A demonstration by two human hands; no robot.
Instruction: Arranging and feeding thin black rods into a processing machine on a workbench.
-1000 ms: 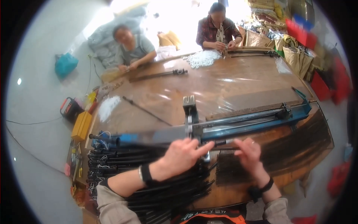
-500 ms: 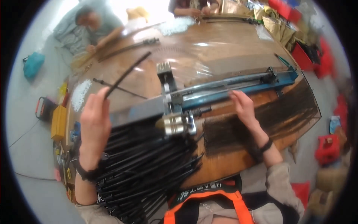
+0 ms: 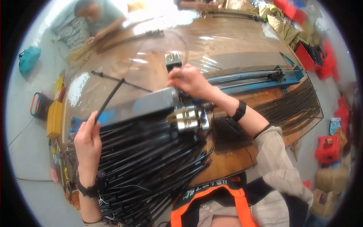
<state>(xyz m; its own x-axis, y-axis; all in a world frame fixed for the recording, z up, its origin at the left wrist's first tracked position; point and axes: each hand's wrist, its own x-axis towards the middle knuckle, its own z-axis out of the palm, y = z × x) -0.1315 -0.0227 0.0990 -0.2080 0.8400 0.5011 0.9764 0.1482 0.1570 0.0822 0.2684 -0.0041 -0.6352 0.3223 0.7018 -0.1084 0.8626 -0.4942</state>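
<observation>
Rod gripped in left hand, long axis aslant, away and rightward, right hand grip unclear

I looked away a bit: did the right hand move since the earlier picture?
Yes. The right hand moved left along the blue rail, from beside its middle to near its left end.

Open passage is offered across the far tabletop, interrupted toward the left by a slanting rod. Nearer, low access is blocked by the blue rail and the silver block, while the near-left side is covered by massed black rods.
</observation>
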